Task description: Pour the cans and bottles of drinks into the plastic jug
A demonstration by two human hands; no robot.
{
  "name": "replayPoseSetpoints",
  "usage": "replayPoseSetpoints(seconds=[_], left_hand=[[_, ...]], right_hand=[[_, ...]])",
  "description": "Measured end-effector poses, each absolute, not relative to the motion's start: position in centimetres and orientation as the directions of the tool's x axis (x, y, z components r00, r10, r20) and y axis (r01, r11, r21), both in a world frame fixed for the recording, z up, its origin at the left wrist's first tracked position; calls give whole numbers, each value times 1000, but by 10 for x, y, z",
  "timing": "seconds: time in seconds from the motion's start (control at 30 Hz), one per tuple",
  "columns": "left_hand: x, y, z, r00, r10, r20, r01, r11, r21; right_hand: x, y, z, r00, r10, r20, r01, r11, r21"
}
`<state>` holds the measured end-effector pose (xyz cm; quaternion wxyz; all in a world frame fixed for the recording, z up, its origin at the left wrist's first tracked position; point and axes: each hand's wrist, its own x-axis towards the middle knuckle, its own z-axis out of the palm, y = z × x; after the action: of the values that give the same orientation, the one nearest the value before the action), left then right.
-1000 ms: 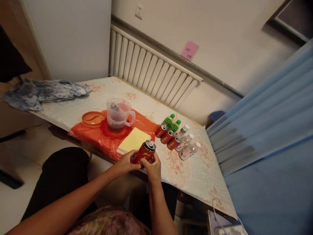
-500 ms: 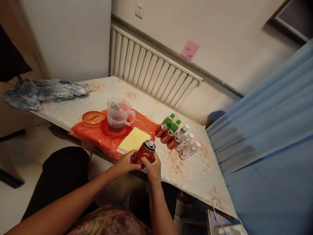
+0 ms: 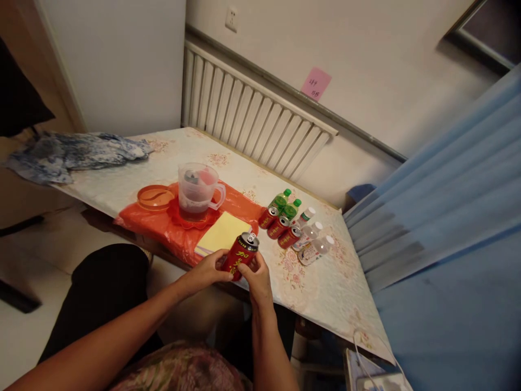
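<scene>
A red drink can point(image 3: 239, 257) with yellow lettering is held between my two hands at the table's near edge, its silver top tilted up with the tab raised. My left hand point(image 3: 211, 269) grips its left side. My right hand point(image 3: 258, 274) wraps the right side, thumb across the front. Just behind lies a yellow paper pad point(image 3: 223, 233) on an orange plastic sheet point(image 3: 163, 236). To the right stand several red cans point(image 3: 279, 227), green-capped bottles point(image 3: 292, 209) and white-capped bottles point(image 3: 315, 251).
A clear plastic jug point(image 3: 197, 190) with dark liquid and a can in it stands on a red dish point(image 3: 183, 220). Left of it is an orange lid point(image 3: 155, 197). Blue patterned cloth point(image 3: 81, 155) lies at the far left; a blue curtain point(image 3: 439, 217) hangs right.
The can has turned slightly in my hands, so more of its yellow lettering faces me. My right thumb has shifted a little to the right. Everything else stays put.
</scene>
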<state>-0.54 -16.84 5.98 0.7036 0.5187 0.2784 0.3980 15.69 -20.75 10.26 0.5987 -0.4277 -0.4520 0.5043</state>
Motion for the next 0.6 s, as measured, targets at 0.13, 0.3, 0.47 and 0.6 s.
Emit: replayPoseSetpoints(seconds=[0.13,0.3,0.47,0.6], left_hand=[[-4,-170,61,582,812,30,-316,192,929],[-3,-172,68,590,807,38,-297,172,939],[-3,-173,71,577,816,32,-267,151,952],[-3,-174,71,573,819,17,-269,168,948]], right_hand=[[157,-209,104,101,990,102,-230,123,-966],[153,-210,109,146,986,83,-238,116,-964],[152,-209,104,140,987,82,-236,114,-965],[153,-208,102,132,987,89,-211,116,-970]])
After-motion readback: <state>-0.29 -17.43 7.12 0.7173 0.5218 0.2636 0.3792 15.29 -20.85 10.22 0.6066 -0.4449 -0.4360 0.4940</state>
